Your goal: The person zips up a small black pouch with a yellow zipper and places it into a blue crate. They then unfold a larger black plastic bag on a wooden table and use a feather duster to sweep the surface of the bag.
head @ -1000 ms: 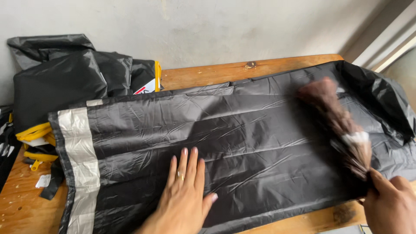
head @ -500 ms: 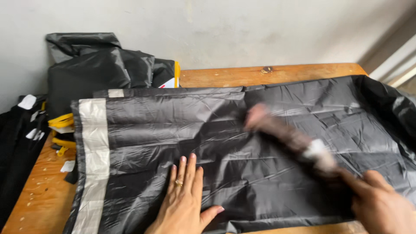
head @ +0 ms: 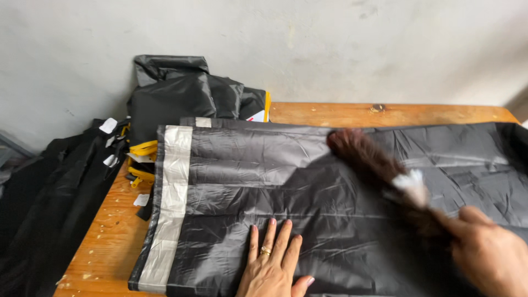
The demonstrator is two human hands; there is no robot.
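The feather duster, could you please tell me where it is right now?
In the head view the feather duster is right of centre, held by the right hand over the black garment, right of the flat left hand.

Small white tags (head: 108, 125) hang on the black garments at the far left, one up top near the wall, another white label (head: 111, 160) lower down. A white paper slip (head: 141, 199) lies on the wooden tabletop (head: 104, 242), just beside the yellow-trimmed bundle. At the back, betw. the folded black pile and the bare wood, a package corner (head: 256, 115) shows: white w/ a red patch, orange edge. Print too small to tell. No screens or signs.
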